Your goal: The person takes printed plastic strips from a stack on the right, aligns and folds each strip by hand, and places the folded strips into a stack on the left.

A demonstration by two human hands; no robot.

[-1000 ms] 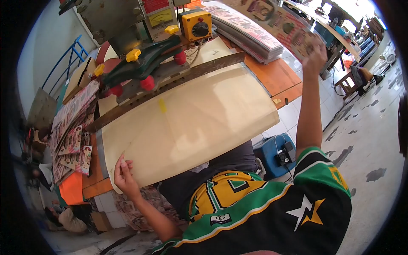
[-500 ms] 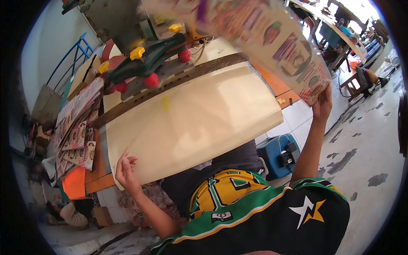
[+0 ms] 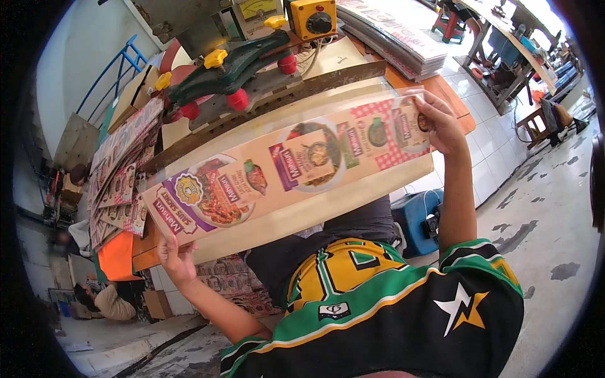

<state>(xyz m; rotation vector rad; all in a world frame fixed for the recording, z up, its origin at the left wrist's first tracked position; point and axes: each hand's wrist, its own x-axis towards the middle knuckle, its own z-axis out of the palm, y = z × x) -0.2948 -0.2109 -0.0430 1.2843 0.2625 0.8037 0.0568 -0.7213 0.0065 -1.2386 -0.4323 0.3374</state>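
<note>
- Printed strip (image 3: 290, 164): mid-view, over cream sheet (image 3: 302, 217), slanting from 8 o'clock up to 2 o'clock; food pictures and labels face up. Can't tell if it lies flat on the cream sheet.
- Right hand (image 3: 446, 123): at strip's 2 to 3 o'clock end, fingers closed on the end, holding it.
- Left hand (image 3: 178, 259): toward 8 o'clock, fingers partly curled, fingertips at strip's near edge; can't tell if it pinches or just touches.
- Metal bar (image 3: 265, 116): just beyond the strip on the 12 o'clock side, slanting much the same way.
- Green clamp (image 3: 224, 79): 11 o'clock of strip, past the bar, with yellow knobs (image 3: 215, 59) and red caps (image 3: 237, 99).
- Yellow control box (image 3: 313, 20): 12 o'clock, black dial on front.
- Stack of printed sheets (image 3: 391, 38): 1 o'clock, on orange-brown table (image 3: 463, 113).
- Fanned pile of prints (image 3: 123, 170): 9 o'clock, near strip's end, overlapping messily.
- Orange sheet (image 3: 118, 257): 8 o'clock, below the pile.
- Blue box (image 3: 413, 223): 4 o'clock, lower than the table, dark plug-like item on it.
- Another person (image 3: 113, 303): 8 o'clock, background, well apart.
</note>
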